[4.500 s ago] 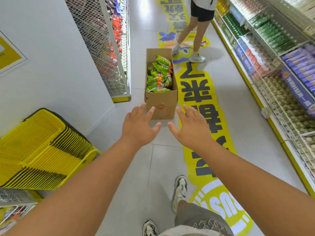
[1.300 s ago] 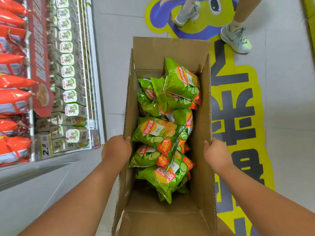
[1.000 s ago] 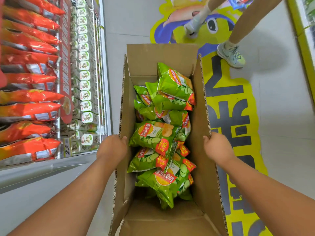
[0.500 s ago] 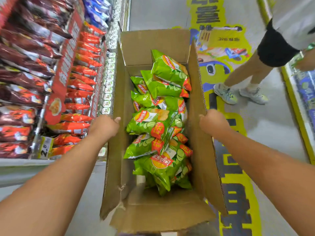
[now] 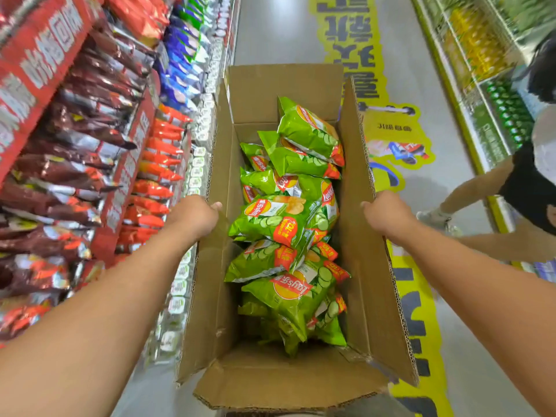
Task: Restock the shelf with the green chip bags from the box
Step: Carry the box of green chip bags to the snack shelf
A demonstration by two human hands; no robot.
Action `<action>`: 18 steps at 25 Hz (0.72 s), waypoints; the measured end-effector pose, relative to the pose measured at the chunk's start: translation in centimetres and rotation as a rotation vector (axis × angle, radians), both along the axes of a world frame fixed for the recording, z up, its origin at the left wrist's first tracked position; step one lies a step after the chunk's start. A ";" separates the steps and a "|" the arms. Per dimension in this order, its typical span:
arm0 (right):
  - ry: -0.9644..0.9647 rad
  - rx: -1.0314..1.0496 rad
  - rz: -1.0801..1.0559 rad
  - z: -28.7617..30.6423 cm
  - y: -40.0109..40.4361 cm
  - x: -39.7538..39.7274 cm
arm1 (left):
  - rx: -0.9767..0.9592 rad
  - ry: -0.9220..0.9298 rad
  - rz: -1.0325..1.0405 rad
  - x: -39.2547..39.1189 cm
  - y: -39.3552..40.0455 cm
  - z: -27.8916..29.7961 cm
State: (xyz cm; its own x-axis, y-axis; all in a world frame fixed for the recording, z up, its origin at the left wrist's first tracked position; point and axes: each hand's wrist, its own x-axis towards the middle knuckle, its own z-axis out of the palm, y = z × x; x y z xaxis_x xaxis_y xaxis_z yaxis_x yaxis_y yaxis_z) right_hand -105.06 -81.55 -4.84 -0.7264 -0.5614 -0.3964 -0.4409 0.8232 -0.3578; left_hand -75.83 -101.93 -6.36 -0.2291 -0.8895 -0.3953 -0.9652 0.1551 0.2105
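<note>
A long, open cardboard box (image 5: 358,266) of plain brown corrugated board sits between the person's two bare forearms, its four flaps folded outward and the fluted edges showing along the rims. The left hand (image 5: 192,216) grips the left side flap of the box, fingers curled over the outer face and the thumb hooked on the top edge. The right hand (image 5: 386,213) grips the right side flap the same way, thumb on the rim, fingers hidden behind the board. Inside the box lie the green chip bags (image 5: 279,224): glossy, puffed foil pillows with crimped ends, printed with cucumber slices, a red-and-yellow round logo and red corner labels. They are heaped loosely, overlapping one another, from the far end of the box to about three quarters of its length; bare board shows at the near end. To the left of the box runs a shelf (image 5: 126,179) with slanted rows of shiny dark red, orange and blue snack bags and red price strips. To the right of the box the smooth grey floor (image 5: 445,164) carries a yellow sticker (image 5: 391,136) with dark lettering. Farther right, another person (image 5: 517,188) in dark shorts bends toward a yellow-edged shelf of bottles (image 5: 481,85).
</note>
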 end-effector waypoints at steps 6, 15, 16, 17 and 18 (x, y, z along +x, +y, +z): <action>-0.002 -0.037 -0.015 2.8 -10.3 -7.8 | -0.020 0.002 -0.050 -8.0 -11.9 4.4; -0.071 -0.117 -0.012 3.3 -29.8 -24.2 | -0.092 -0.057 -0.076 -23.4 -31.1 5.4; -0.076 -0.109 0.006 3.7 -32.0 -26.1 | -0.093 -0.067 -0.082 -25.2 -33.1 5.7; -0.097 -0.096 0.027 4.2 -34.2 -27.9 | -0.099 -0.074 -0.078 -26.8 -35.0 6.1; -0.113 -0.072 0.039 4.8 -36.5 -29.6 | -0.099 -0.078 -0.062 -28.5 -36.9 6.6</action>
State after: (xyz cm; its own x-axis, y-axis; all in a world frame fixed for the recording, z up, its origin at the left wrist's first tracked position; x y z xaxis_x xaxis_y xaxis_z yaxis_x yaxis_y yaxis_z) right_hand -134.68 -118.08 -0.08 -0.6561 -0.6184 -0.4325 -0.4257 0.7765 -0.4645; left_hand -104.32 -138.81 0.23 -0.2569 -0.9101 -0.3252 -0.9660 0.2312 0.1161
